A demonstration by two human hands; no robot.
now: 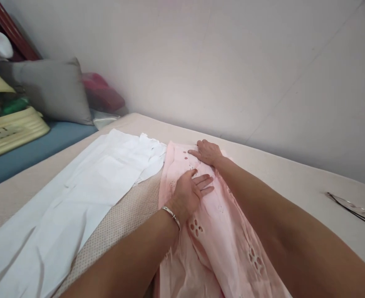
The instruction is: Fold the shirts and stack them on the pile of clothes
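Note:
A pink garment with cut-out flower eyelets (226, 231) lies lengthwise on the bed in front of me, wrinkled toward the near end. My left hand (190, 192), with a silver bangle on the wrist, rests on its upper part, fingers spread and palm turned to the right. At the garment's far right corner, my right hand (209, 152) presses down on the fabric, back upward. Its thumb points left, apart from the bent fingers. To the left, a white garment (86, 178) is spread out, its scalloped end close to the pink one.
Under the garments is a dotted cloth (120, 223) on the pale bed sheet (272, 165). Eyeglasses (353, 209) lie at the right. Along the far side runs a wall (232, 74). A grey pillow (55, 89), a dark pink item (103, 93) and a yellow container (15, 130) are at the left.

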